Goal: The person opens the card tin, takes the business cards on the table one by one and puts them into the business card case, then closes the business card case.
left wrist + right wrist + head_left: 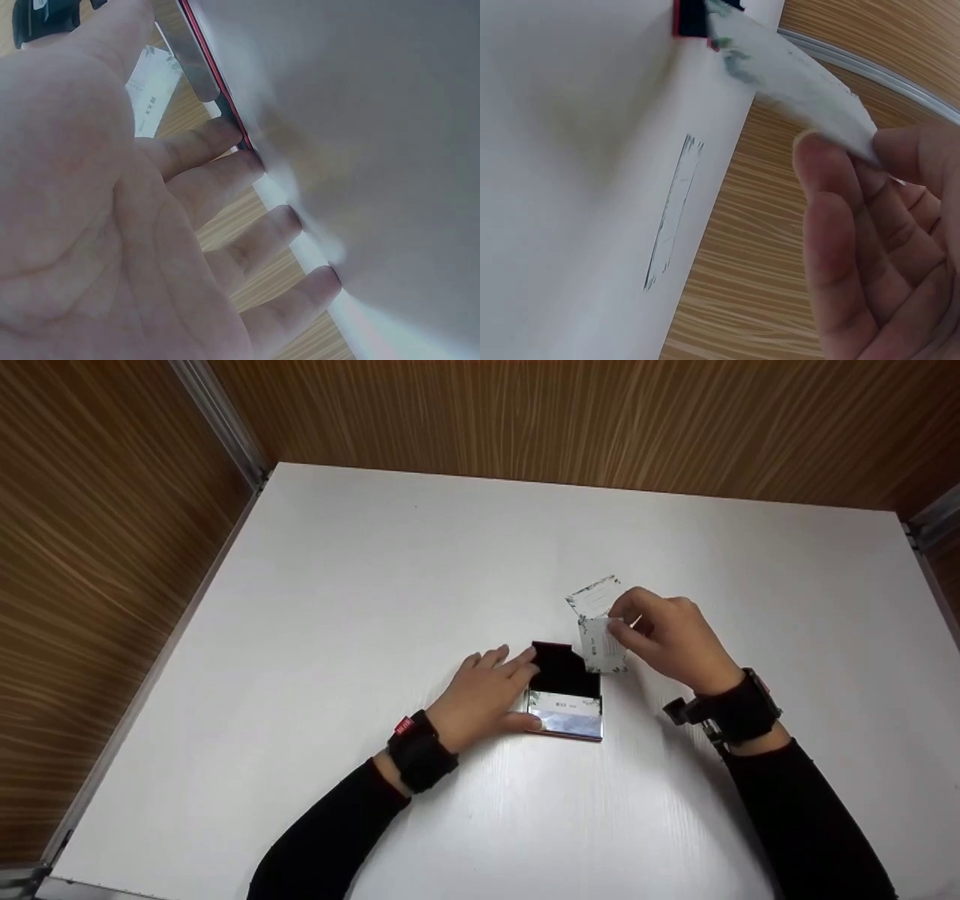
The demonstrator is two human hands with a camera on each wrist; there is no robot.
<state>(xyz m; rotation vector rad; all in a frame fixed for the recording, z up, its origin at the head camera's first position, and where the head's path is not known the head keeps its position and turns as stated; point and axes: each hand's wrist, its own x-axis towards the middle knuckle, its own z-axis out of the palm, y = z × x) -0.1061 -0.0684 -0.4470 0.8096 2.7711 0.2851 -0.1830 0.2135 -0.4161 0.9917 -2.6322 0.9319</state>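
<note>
A business card case (564, 675) with a black lining lies open on the white table. In its near part sits a printed card (571, 703), above a shiny silvery strip (566, 723). My left hand (480, 701) rests at the case's left side with fingers extended, the index finger by the upper left corner and the thumb on the lower left corner. Between thumb and fingers my right hand (671, 641) pinches a white card (600, 649) with leafy corners, held over the case's right edge. A second leafy card (592, 596) lies flat just beyond it.
The white table (390, 555) stretches around the case on all sides. Wood-grain panels (555, 420) stand behind it and at the left (97, 585), with a metal rail (221, 420) in the far left corner.
</note>
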